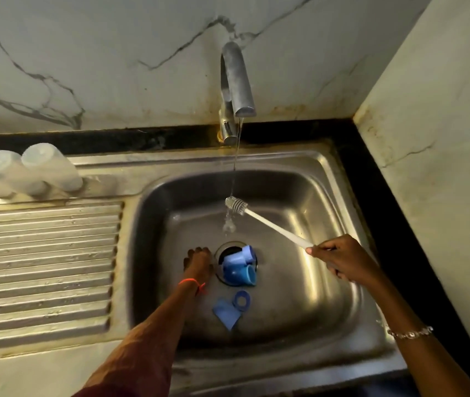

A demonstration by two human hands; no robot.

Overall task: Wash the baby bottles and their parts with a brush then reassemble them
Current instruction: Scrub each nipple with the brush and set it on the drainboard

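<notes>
My right hand (342,260) grips the white handle of a bottle brush (268,222), whose bristled head sits under the thin stream of water from the tap (236,81). My left hand (198,263) is down in the sink basin (314,224), fingers curled, just left of the drain; what it holds, if anything, is hidden. Several blue bottle caps (239,266) lie piled on the drain. A blue ring (241,300) and another blue cap (226,313) lie nearer me on the basin floor. Three clear bottles (27,170) stand upside down at the back left.
A ribbed steel drainboard (42,267) stretches left of the basin. A marble wall rises behind the sink and another on the right, with a black counter strip (371,173) between sink and wall.
</notes>
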